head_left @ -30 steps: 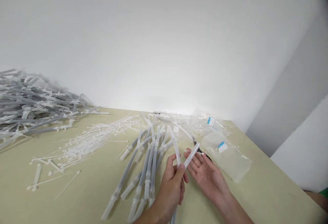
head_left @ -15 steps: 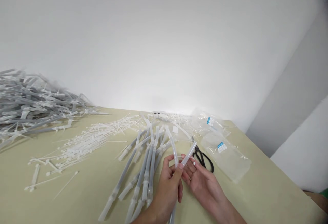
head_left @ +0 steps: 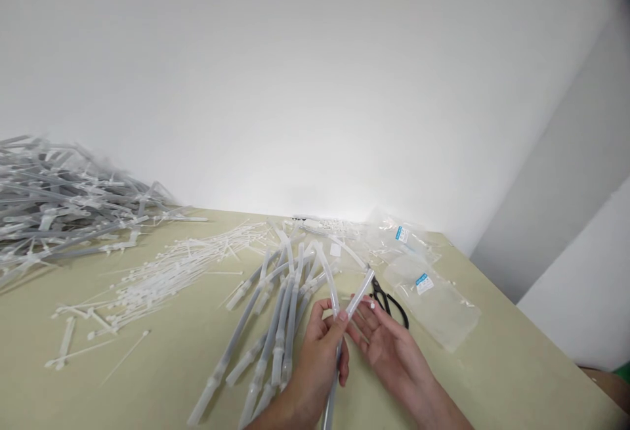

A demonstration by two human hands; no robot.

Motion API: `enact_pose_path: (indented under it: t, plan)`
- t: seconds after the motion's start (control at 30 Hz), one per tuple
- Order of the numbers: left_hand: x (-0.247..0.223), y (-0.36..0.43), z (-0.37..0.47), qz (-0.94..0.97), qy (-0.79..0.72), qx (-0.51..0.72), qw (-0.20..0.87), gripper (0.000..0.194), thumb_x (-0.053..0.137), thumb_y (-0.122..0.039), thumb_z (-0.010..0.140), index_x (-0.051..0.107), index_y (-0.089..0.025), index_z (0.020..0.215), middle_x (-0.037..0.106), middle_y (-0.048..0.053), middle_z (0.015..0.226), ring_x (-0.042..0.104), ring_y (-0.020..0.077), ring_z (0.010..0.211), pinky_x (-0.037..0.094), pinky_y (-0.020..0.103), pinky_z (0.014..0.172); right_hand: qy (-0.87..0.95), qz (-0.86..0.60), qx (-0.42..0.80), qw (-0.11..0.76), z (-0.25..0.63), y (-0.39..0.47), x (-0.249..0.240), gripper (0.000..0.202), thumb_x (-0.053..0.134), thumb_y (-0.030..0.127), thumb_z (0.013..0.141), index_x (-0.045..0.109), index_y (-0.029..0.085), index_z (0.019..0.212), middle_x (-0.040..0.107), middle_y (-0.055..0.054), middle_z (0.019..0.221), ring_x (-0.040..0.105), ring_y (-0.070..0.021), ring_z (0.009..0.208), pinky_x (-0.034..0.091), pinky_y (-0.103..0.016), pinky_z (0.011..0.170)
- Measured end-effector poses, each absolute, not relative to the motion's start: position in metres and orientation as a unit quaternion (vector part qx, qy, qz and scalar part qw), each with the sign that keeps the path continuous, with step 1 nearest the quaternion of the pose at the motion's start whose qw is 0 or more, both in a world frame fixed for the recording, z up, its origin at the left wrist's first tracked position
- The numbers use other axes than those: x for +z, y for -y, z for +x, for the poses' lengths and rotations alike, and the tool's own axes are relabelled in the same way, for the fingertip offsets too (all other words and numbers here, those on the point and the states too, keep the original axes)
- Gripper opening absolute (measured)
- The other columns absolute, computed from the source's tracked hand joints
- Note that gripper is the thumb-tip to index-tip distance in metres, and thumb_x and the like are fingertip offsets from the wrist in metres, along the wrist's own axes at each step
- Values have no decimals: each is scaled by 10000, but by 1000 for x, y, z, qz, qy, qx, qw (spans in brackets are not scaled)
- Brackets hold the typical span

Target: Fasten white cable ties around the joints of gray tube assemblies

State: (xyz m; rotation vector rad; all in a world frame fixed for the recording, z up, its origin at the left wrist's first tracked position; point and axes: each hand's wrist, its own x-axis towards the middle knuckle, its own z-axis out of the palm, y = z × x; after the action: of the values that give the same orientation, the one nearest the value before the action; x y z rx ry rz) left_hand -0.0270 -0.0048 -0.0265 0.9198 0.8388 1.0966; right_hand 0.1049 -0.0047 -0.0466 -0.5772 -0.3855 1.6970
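Observation:
My left hand (head_left: 322, 358) is closed on a translucent tube assembly (head_left: 325, 269) whose two upper arms spread into a V, with its stem running down below the fingers. Close at its right, my right hand (head_left: 386, 344) is palm up, fingers curled around a white cable tie (head_left: 372, 306) whose small head shows near the index finger. The rest of that tie is mostly hidden at the tubes. Several similar tube assemblies (head_left: 280, 312) lie on the table just left of my left hand.
A big heap of grey tubes (head_left: 63, 193) fills the table's left side. Loose white cable ties (head_left: 167, 276) are spread beside it. Black-handled scissors (head_left: 396, 305) lie behind my right hand, near clear labelled bags (head_left: 443, 308). A white wall (head_left: 315, 88) rises behind the table (head_left: 516, 364).
Both hands keep nearly the same pose around the tube assembly. The view has shifted very slightly, and the right-hand tube arm sits a little further left.

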Motion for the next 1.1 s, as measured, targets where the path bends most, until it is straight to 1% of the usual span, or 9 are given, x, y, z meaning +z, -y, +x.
enact_pose_path:
  t: [0.13, 0.27, 0.37, 0.53, 0.6, 0.67, 0.73, 0.9, 1.1]
  plan:
    - [-22, 5, -31, 373, -312, 480, 730, 280, 481, -427, 830, 417, -234, 1022, 602, -15, 837, 427, 50, 345, 300, 181, 305, 102, -307, 697, 640, 121, -3, -48, 129, 640, 279, 808, 683, 263, 929, 661, 3, 1131, 494, -168, 1165, 475, -287, 816]
    - [-19, 4, -34, 367, -284, 474, 748, 310, 484, -392, 847, 394, -231, 1097, 597, 18, 890, 490, 76, 453, 350, 194, 360, 94, -334, 676, 650, 131, -6, -45, 112, 640, 284, 809, 689, 277, 909, 612, 22, 1217, 482, -164, 1169, 493, -269, 782]
    - [-14, 4, -35, 383, -291, 477, 735, 459, 580, -366, 811, 348, -256, 1192, 586, 17, 902, 509, 84, 519, 386, 203, 410, 122, -322, 661, 667, 134, -5, -44, 114, 659, 285, 795, 685, 292, 906, 591, 43, 1243, 509, -157, 1121, 494, -271, 800]
    - [-11, 6, -36, 373, -348, 504, 697, 846, 750, -313, 660, 254, -291, 1345, 530, -31, 798, 485, 73, 503, 373, 199, 425, 158, -298, 656, 675, 133, -3, -41, 183, 687, 269, 774, 669, 287, 956, 598, 47, 1232, 556, -154, 1024, 500, -284, 795]
    - [-15, 4, -36, 371, -357, 500, 697, 805, 780, -283, 615, 364, -242, 1303, 511, -36, 769, 454, 58, 498, 365, 191, 429, 161, -285, 665, 671, 130, -2, -41, 199, 690, 262, 772, 665, 273, 969, 620, 38, 1201, 578, -151, 965, 505, -285, 770]
    - [-19, 2, -37, 383, -361, 480, 702, 640, 782, -269, 608, 503, -182, 1178, 493, -36, 733, 422, 49, 495, 360, 185, 428, 164, -275, 673, 666, 127, -1, -41, 204, 691, 250, 774, 663, 259, 976, 645, 31, 1155, 595, -138, 880, 510, -283, 745]
    - [-23, 0, -37, 394, -359, 466, 706, 502, 769, -278, 626, 563, -154, 1066, 473, -38, 711, 400, 48, 493, 363, 186, 423, 166, -274, 677, 662, 124, 0, -42, 194, 692, 239, 776, 665, 247, 967, 668, 25, 1103, 599, -125, 804, 513, -277, 719]
    - [-25, 2, -35, 421, -347, 466, 697, 409, 700, -319, 709, 545, -172, 1058, 461, -45, 713, 401, 49, 490, 379, 187, 426, 153, -275, 684, 658, 121, 0, -41, 183, 693, 212, 774, 663, 232, 954, 675, 21, 1091, 607, -118, 764, 518, -268, 691]
    - [-27, 4, -30, 475, -353, 434, 680, 482, 622, -415, 778, 442, -213, 1177, 514, -48, 719, 459, 55, 408, 366, 192, 379, 118, -261, 698, 656, 122, -1, -40, 170, 664, 188, 801, 655, 218, 967, 707, 14, 1023, 623, -108, 706, 525, -266, 671]
